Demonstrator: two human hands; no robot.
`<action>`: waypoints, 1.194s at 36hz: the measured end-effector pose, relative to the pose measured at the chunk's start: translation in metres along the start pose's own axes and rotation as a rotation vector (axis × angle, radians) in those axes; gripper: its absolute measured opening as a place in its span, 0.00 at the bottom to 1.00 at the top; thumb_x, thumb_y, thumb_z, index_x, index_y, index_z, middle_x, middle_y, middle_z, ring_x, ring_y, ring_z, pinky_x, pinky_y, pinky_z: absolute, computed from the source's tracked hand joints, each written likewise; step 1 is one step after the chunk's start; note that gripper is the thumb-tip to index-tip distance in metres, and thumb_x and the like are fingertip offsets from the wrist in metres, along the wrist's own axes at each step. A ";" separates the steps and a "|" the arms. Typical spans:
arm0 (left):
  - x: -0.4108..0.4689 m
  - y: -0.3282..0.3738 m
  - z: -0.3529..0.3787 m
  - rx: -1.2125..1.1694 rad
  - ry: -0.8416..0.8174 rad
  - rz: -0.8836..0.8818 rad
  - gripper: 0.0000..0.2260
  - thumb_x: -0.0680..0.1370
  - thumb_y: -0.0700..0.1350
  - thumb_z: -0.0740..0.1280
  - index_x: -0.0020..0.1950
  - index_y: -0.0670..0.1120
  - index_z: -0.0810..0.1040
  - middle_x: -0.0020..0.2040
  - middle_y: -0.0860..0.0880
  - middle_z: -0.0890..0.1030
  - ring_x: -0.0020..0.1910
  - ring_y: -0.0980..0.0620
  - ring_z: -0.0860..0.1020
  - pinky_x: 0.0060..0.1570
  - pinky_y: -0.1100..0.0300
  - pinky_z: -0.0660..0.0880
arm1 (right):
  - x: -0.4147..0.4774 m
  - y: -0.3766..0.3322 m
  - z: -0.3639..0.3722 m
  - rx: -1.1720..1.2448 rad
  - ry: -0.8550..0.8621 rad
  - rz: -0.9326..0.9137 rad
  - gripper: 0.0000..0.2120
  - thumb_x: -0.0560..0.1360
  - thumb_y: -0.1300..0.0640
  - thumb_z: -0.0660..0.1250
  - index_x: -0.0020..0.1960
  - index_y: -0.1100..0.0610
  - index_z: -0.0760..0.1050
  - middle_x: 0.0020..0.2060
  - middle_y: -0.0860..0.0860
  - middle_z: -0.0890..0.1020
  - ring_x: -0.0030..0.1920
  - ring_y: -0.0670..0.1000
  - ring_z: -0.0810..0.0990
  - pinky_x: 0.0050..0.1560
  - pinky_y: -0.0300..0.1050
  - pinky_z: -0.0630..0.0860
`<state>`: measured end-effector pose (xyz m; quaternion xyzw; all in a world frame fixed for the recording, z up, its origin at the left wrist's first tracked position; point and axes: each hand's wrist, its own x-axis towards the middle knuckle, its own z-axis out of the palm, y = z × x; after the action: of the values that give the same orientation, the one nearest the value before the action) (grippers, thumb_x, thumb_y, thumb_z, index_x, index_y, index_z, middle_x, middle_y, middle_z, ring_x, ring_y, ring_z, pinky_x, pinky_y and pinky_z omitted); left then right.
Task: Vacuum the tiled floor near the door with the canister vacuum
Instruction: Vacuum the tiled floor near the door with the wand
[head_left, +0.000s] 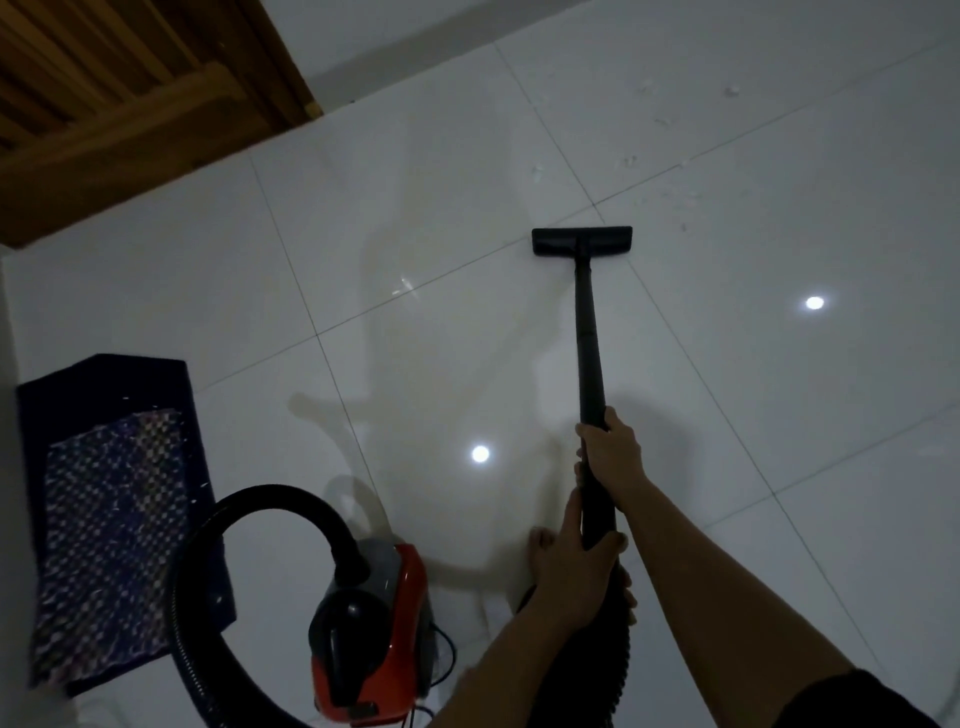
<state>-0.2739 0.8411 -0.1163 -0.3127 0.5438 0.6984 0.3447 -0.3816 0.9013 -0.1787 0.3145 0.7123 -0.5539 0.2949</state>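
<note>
A black vacuum wand (589, 332) runs from my hands forward to a flat black floor head (582, 241) resting on the glossy white tiles (415, 218). My right hand (610, 449) grips the wand higher up; my left hand (569, 564) grips it lower, near the ribbed hose. The red and grey canister (374, 629) sits on the floor at lower left, and its black hose (270, 501) loops up and around. White debris bits (675, 195) lie scattered beyond and to the right of the floor head.
A wooden slatted door (104, 104) fills the upper left corner. A dark blue patterned mat (111, 519) lies at the left beside the canister. A bare foot (540, 551) stands under my hands. The canister's thin cord (444, 654) trails at its right.
</note>
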 end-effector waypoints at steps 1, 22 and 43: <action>-0.004 -0.004 0.000 0.008 -0.006 -0.002 0.31 0.79 0.41 0.63 0.76 0.61 0.55 0.35 0.40 0.75 0.29 0.48 0.76 0.30 0.57 0.76 | -0.004 0.005 -0.001 0.008 0.008 0.001 0.15 0.78 0.61 0.62 0.65 0.61 0.69 0.34 0.57 0.74 0.26 0.52 0.73 0.26 0.44 0.74; -0.147 -0.134 0.010 0.182 -0.122 0.010 0.30 0.81 0.38 0.60 0.78 0.55 0.50 0.40 0.40 0.76 0.27 0.54 0.77 0.27 0.63 0.75 | -0.146 0.151 -0.021 0.067 0.126 0.075 0.19 0.76 0.60 0.62 0.66 0.60 0.68 0.41 0.59 0.76 0.32 0.55 0.76 0.36 0.50 0.80; -0.231 -0.247 0.071 0.046 -0.081 -0.060 0.29 0.79 0.36 0.61 0.76 0.52 0.55 0.34 0.43 0.76 0.26 0.52 0.76 0.27 0.59 0.74 | -0.244 0.262 -0.076 -0.069 0.079 0.082 0.17 0.79 0.62 0.60 0.67 0.62 0.67 0.40 0.59 0.76 0.29 0.52 0.75 0.25 0.40 0.72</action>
<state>0.0557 0.9203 -0.0482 -0.2924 0.5359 0.6869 0.3944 -0.0306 0.9956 -0.1328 0.3546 0.7286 -0.5036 0.2996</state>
